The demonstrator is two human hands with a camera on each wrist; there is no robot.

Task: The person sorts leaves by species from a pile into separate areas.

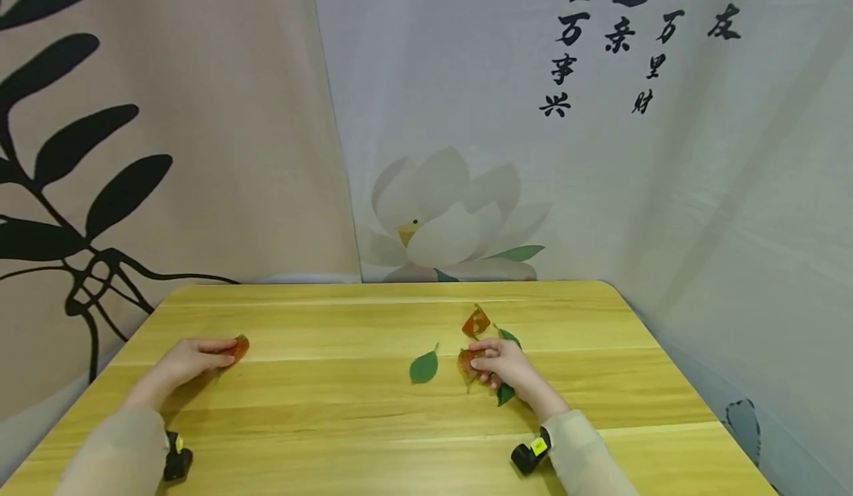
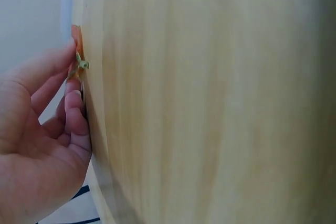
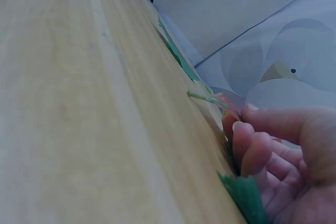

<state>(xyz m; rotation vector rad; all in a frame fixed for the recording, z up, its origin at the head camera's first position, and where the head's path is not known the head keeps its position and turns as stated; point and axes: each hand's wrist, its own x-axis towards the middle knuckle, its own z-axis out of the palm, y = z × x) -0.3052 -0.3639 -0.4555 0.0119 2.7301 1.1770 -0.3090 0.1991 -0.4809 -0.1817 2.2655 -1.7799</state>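
Two hands pinching leaves above a wooden counter (image 1: 320, 429). The left hand (image 1: 180, 366) is holding a red-orange leaf (image 1: 241, 347) near the counter's left side, well apart from the other leaves; its thumb and fingers are closing on the leaf with almost no gap. The right hand (image 1: 508, 369) is likewise gripping a reddish leaf (image 1: 465, 363) between thumb and forefinger, while its other fingers are curling loosely below. In the right wrist view the stem is jutting out past the fingertips, so the grip is probably bearing on the blade, which is offering more surface than the stem. A pinch is presumably suiting such thin pieces, since a full grasp would likely crumple them. Beyond the right hand a red leaf (image 1: 476, 323) is lying on the counter, and to its left a separate green leaf (image 1: 423, 369) is resting with its stem pointing away from the person. Green foliage (image 1: 506, 394) is showing on both sides of the right hand; whether it is forming one leaf or two cannot be told, because the hand is covering the middle.
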